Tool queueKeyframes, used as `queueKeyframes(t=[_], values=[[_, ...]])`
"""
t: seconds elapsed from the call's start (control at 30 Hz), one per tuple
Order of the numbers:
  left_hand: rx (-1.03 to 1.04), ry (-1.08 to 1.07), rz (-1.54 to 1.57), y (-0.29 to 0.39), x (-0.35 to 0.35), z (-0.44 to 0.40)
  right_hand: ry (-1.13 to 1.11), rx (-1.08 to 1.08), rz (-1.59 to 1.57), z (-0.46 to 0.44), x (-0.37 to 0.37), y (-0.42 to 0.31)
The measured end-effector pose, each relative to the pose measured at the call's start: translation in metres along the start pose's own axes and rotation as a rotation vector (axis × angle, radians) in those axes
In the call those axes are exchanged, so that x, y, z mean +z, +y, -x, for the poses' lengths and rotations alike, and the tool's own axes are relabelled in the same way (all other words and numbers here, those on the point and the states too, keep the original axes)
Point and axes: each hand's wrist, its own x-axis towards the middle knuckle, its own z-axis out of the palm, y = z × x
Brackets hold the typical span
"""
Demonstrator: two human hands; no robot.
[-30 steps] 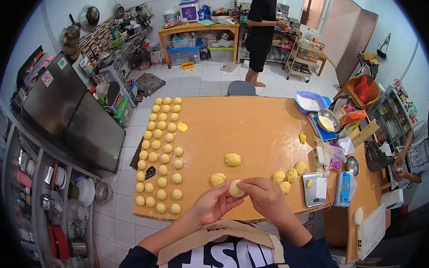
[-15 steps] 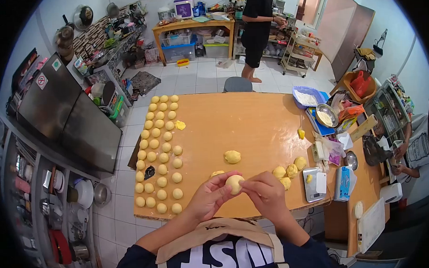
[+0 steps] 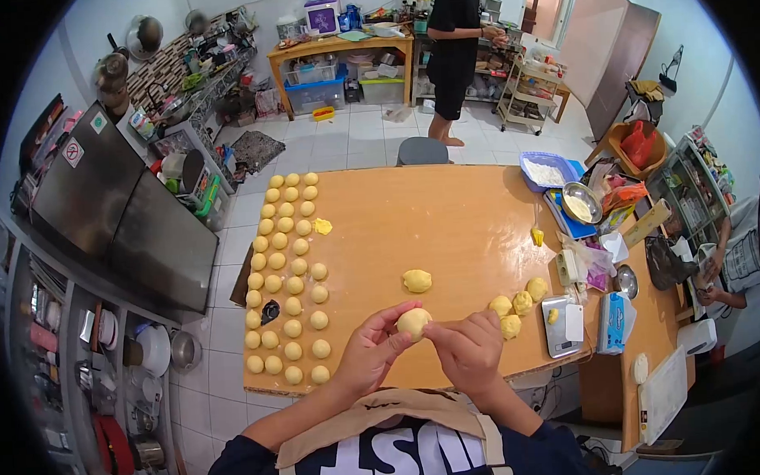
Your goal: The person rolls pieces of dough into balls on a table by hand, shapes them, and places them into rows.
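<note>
Two bare hands, left hand (image 3: 371, 348) and right hand (image 3: 469, 349), hold a pale yellow dough ball (image 3: 414, 323) between their fingers above the near edge of a wooden table (image 3: 371, 229). Smooth dough balls (image 3: 292, 328) stand in columns along the table's left edge. A rougher dough lump (image 3: 417, 281) lies just beyond the hands; four more lumps (image 3: 510, 326) cluster to the right, beside a kitchen scale (image 3: 559, 336).

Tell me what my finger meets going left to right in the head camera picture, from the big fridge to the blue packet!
Fridge → rows of dough balls → left hand → held dough ball → right hand → bunch of lumpy dough → scale → blue packet.
</note>
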Motion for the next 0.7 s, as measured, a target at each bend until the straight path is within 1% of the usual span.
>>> queueKeyframes(t=[0.03,0.13,0.23,0.33,0.4,0.43,0.53,0.6,0.63,0.7], values=[[-0.012,-0.005,-0.005,0.001,-0.001,0.0,0.026,0.009,-0.014,-0.001,0.0,0.0],[-0.046,-0.037,-0.018,0.005,-0.004,-0.001,0.08,0.187,-0.044,-0.007,-0.003,-0.006],[-0.085,-0.086,0.001,0.006,-0.003,-0.004,-0.089,0.151,-0.101,-0.005,-0.005,0.001],[-0.14,-0.112,0.121,0.001,-0.004,-0.005,-0.09,0.173,-0.128,0.003,-0.005,0.005],[-0.181,-0.157,0.252,-0.003,-0.005,-0.006,-0.117,0.31,-0.166,0.006,-0.005,0.002],[-0.217,-0.15,0.267,-0.007,-0.008,-0.007,-0.129,0.379,-0.183,0.006,-0.006,0.001],[-0.319,-0.135,0.347,-0.023,-0.021,-0.01,-0.102,0.564,-0.489,0.019,0.014,0.026],[-0.372,-0.134,0.444,-0.035,-0.036,-0.013,-0.032,0.855,-1.125,0.038,0.034,0.048],[-0.39,-0.087,0.37,-0.04,-0.046,-0.018,0.005,0.987,-1.448,0.049,0.044,0.059],[-0.43,0.017,0.23,-0.053,-0.071,-0.026,-0.283,0.97,-0.916,0.075,0.062,0.084]])
